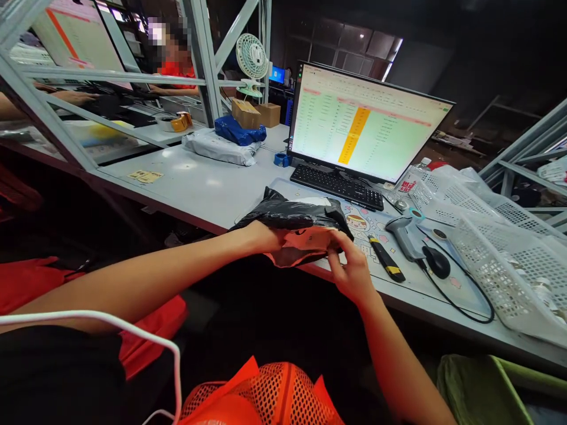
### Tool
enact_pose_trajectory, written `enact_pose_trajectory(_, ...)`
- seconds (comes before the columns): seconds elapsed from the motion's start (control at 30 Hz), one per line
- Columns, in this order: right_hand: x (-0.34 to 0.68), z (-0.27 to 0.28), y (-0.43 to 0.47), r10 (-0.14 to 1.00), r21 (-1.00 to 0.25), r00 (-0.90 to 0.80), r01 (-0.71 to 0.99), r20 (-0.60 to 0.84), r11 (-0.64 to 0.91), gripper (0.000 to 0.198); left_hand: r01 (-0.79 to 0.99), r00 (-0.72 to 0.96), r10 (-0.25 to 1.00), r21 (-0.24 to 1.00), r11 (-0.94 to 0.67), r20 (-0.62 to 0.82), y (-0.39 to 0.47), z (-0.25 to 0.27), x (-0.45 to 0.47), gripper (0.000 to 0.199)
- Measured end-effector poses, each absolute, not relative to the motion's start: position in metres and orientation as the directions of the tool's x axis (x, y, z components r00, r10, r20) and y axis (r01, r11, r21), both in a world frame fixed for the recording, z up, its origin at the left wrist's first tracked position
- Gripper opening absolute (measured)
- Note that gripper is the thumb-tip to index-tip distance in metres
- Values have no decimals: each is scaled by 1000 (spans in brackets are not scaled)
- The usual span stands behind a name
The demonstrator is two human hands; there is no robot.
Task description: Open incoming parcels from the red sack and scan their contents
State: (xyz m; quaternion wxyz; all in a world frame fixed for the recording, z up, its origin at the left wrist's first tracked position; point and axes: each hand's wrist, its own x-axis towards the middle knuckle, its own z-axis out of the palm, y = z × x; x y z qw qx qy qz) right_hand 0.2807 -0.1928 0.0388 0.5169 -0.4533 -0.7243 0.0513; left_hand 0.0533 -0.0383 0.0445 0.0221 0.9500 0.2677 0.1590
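at the near edge of the white table [186,183], left of the box cutter [386,260] and nearer than the keyboard [336,186], there's a black plastic bag [283,211] with its mouth facing the person, pinkish lining [310,239] showing. the near lip pokes out past the table edge.

the left hand [267,237] is at the left side of the mouth, fingers hidden by the plastic, so i can't tell how far open it is or if it's gripping anything. the right hand [349,265] is half curled, thumb and fingers closed in on the right edge of the opening, looks like a light pinch.

imo the trick is keeping those two sides pulled gently apart so the mouth stays wide and you can actually see in. i'd slide the whole thing farther onto the table too, cause with the lip hanging over, anything loose could end up in your lap. tip the far end up a bit rather than digging around blind. thin plastic probably stretches and crumples, so go easy on the pinch. and i'd keep the scanner [403,236] cable out of the way.
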Motion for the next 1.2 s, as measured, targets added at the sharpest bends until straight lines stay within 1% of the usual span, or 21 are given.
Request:
enact_pose_trajectory(0.07, 286, 39, -184, 723, -604, 1, 550, 691, 577, 39, 485, 829, 485, 75, -871, 278, -52, 54, 51, 63)
enact_pose_trajectory(0.13, 292, 39, -174, 752, -671, 53, 494, 657, 553, 37, 447, 852, 446, 61, -892, 274, -68, 63, 51, 76)
enact_pose_trajectory(0.2, 296, 37, -165, 779, -726, 89, 442, 620, 527, 36, 400, 879, 398, 47, -915, 262, -85, 68, 52, 78)
enact_pose_trajectory(0.23, 298, 36, -161, 788, -742, 100, 425, 608, 518, 36, 390, 887, 384, 29, -921, 256, -92, 68, 53, 75)
enact_pose_trajectory(0.3, 300, 35, -155, 795, -754, 116, 422, 595, 503, 37, 408, 880, 386, -24, -913, 276, -105, 66, 53, 63)
enact_pose_trajectory(0.4, 300, 32, -152, 799, -738, 118, 482, 590, 473, 38, 475, 840, 420, -91, -875, 344, -116, 58, 52, 46)
enact_pose_trajectory(0.5, 299, 27, -153, 803, -709, 96, 539, 588, 455, 34, 483, 827, 410, -112, -868, 384, -120, 54, 46, 32)
enact_pose_trajectory(0.57, 300, 23, -152, 816, -720, 90, 532, 571, 445, 33, 426, 845, 345, -125, -896, 409, -118, 54, 41, 28)
enact_pose_trajectory(0.63, 302, 19, -152, 833, -748, 106, 511, 543, 423, 34, 335, 860, 241, -140, -932, 450, -113, 55, 34, 27)
enact_pose_trajectory(0.7, 303, 16, -151, 843, -761, 113, 505, 526, 407, 34, 247, 839, 145, -129, -960, 525, -108, 54, 27, 24)
enact_pose_trajectory(0.77, 303, 16, -150, 843, -747, 90, 520, 530, 414, 35, 193, 778, 105, -76, -978, 620, -104, 51, 22, 21)
enact_pose_trajectory(0.8, 303, 16, -150, 839, -732, 68, 531, 540, 428, 35, 175, 739, 106, -38, -984, 665, -103, 49, 20, 20)
enact_pose_trajectory(0.9, 304, 16, -148, 817, -675, 9, 570, 576, 469, 35, 151, 642, 177, 102, -983, 746, -105, 45, 17, 26)
enact_pose_trajectory(0.93, 304, 16, -149, 811, -656, -8, 583, 585, 479, 35, 149, 634, 219, 161, -976, 742, -107, 46, 16, 29)
enact_pose_trajectory(1.0, 305, 18, -150, 807, -627, -31, 612, 590, 482, 33, 150, 663, 306, 279, -949, 683, -110, 49, 13, 34)
enact_pose_trajectory(1.07, 305, 21, -154, 807, -608, -43, 634, 589, 478, 32, 125, 705, 351, 379, -917, 617, -110, 53, 10, 37)
enact_pose_trajectory(1.1, 304, 24, -156, 806, -602, -51, 638, 590, 480, 32, 103, 707, 365, 423, -900, 605, -108, 54, 8, 38)
enact_pose_trajectory(1.2, 301, 32, -161, 793, -594, -97, 611, 601, 524, 35, 29, 615, 471, 578, -815, 633, -100, 52, 5, 33)
